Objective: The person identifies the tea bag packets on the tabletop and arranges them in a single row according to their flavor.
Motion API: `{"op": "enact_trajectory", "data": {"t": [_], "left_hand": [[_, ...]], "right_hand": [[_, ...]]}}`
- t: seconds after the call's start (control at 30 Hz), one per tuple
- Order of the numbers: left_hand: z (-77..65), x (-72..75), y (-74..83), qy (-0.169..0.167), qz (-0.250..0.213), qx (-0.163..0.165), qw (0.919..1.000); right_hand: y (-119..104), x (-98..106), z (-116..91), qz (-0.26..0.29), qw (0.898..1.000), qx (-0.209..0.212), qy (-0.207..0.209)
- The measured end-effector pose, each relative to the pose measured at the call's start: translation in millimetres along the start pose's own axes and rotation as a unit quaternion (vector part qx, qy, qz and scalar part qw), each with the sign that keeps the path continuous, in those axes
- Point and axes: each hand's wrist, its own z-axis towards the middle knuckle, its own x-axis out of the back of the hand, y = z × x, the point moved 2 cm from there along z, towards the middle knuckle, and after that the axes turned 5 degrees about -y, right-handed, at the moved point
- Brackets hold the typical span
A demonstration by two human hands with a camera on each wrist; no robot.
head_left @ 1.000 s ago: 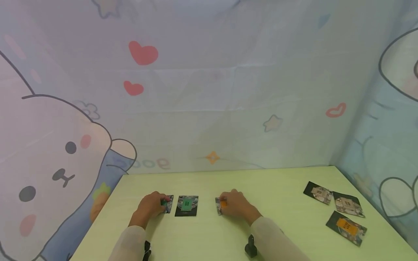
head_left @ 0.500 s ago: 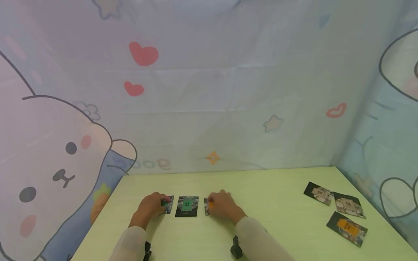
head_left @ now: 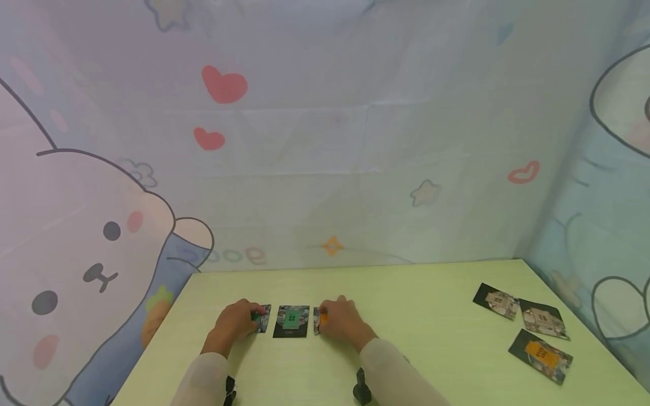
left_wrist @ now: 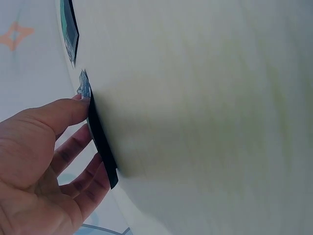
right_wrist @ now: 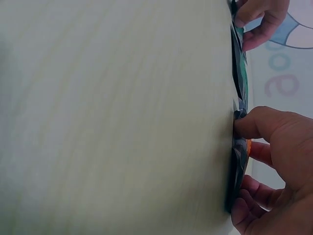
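Three small flat dark packets lie in a row on the table. My left hand grips the leftmost green-labelled packet by its edges and covers its left part. In the left wrist view, the thumb is on the near edge of this packet and the fingers are at its far side. Untouched between my hands is a middle green-labelled packet. Just right of it, my right hand holds an orange-labelled packet, mostly hidden under the fingers. The right wrist view shows thumb and fingers along this packet.
At the table's right side lie two beige-labelled packets, one farther back and one beside it. An orange-labelled packet is nearer. A printed cloth hangs behind the pale yellow-green table.
My right hand has slid left with the orange-labelled packet, bringing it close to the middle green one. The left hand and its packet have stayed in place.
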Motion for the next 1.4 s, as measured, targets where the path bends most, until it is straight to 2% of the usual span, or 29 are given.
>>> {"op": "enact_trajectory", "data": {"t": [0.13, 0.37, 0.53, 0.73, 0.9, 1.1, 1.4], "left_hand": [[-0.3, 0.2, -0.2, 0.004, -0.003, -0.002, 1.0], [-1.6, -6.1, -0.3, -0.005, -0.007, -0.001, 1.0], [-0.6, -8.2, 0.0, -0.004, -0.003, -0.005, 1.0], [1.2, -5.4, -1.4, 0.001, -0.001, -0.009, 1.0], [1.6, -2.4, -3.0, 0.003, 0.001, -0.006, 1.0], [1.0, -2.0, -3.1, 0.0, -0.005, -0.009, 0.9999], [0.5, -0.4, -0.8, -0.002, -0.003, -0.007, 1.0]], "right_hand": [[-2, -1, 0, -0.025, 1.0, 0.014, 0.01], [-3, -2, -4, -0.066, 0.998, 0.015, -0.003], [-2, 8, -9, -0.087, 0.996, 0.031, 0.005], [8, 22, -13, -0.064, 0.997, 0.036, 0.006], [23, 35, -23, -0.021, 0.999, 0.036, 0.0], [51, 53, -45, 0.019, 1.0, 0.007, -0.004], [98, 80, -78, 0.023, 0.999, -0.028, 0.01]]}}
